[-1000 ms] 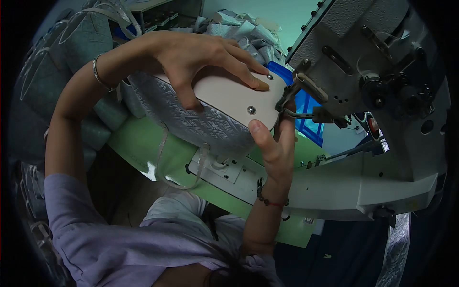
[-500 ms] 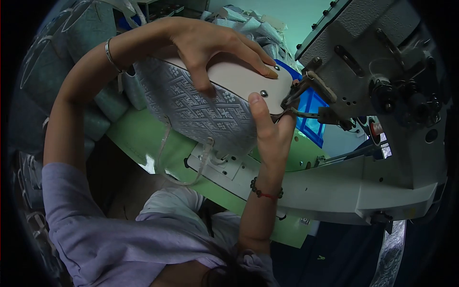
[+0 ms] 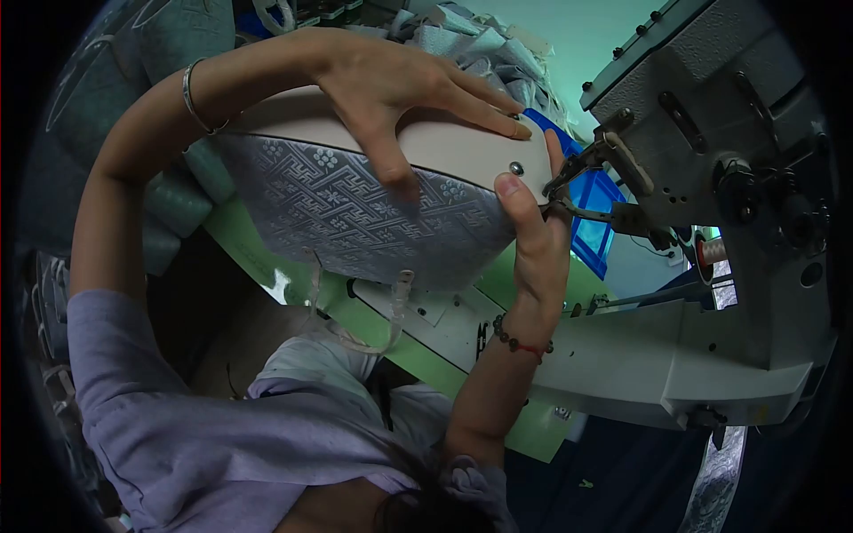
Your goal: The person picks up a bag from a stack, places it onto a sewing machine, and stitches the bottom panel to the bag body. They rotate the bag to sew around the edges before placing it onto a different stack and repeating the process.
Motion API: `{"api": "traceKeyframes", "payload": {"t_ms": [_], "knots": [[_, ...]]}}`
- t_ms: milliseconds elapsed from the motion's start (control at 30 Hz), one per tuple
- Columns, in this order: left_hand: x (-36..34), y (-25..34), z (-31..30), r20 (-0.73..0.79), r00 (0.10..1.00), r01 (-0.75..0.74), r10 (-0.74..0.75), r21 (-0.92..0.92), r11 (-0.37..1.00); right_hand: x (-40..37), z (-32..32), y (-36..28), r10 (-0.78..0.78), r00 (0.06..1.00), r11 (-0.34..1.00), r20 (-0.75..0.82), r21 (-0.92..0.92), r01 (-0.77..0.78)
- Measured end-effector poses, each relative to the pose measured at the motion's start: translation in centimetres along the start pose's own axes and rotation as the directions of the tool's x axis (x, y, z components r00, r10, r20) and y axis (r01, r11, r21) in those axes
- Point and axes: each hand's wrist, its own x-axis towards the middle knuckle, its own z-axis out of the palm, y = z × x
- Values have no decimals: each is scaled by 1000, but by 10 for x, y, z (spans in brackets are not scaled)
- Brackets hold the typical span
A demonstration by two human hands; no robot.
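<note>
A handbag (image 3: 355, 206) with silvery-blue patterned sides and a pale base lies tipped over, its base facing up and its clear strap (image 3: 397, 311) hanging below. Across the base my left hand (image 3: 404, 98) presses and grips, thumb over the near edge and fingers toward the far edge. My right hand (image 3: 533, 226) clasps the bag's right end, its thumb beside a metal stud (image 3: 516, 168). Right at that end, the sewing machine's (image 3: 693, 133) foot and needle area (image 3: 560, 182) meet the base's edge, close to my right fingertips.
The machine's pale arm (image 3: 622, 342) runs below the bag over a green table (image 3: 258, 258). Behind stands a blue basket (image 3: 591, 213). Silvery pieces (image 3: 480, 44) are heaped at the back, and grey-blue bags (image 3: 178, 53) stand at the left.
The bag has turned slightly, and its base now tilts more level in view. Both hands have shifted a little right with it, still gripping. The whole view has also moved somewhat.
</note>
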Motion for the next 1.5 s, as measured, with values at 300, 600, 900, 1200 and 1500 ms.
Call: {"api": "traceKeyframes", "payload": {"t_ms": [300,600,900,1200,1500], "knots": [[-6,9,4,7,997,72,-72,12,997,5,-5,5,-49,999,999,18,-10,50],[-14,34,10,9,971,238,-239,38,970,8,-12,5,36,993,999,117,15,-38],[-23,57,19,-102,957,278,-271,65,958,-8,-12,10,-46,994,997,102,66,39],[-31,76,15,-204,919,348,-339,9,938,-56,43,13,-164,975,986,-149,-17,163],[-95,107,86,-598,737,-191,-316,-632,751,-66,54,12,-190,968,957,-161,189,219]]}}
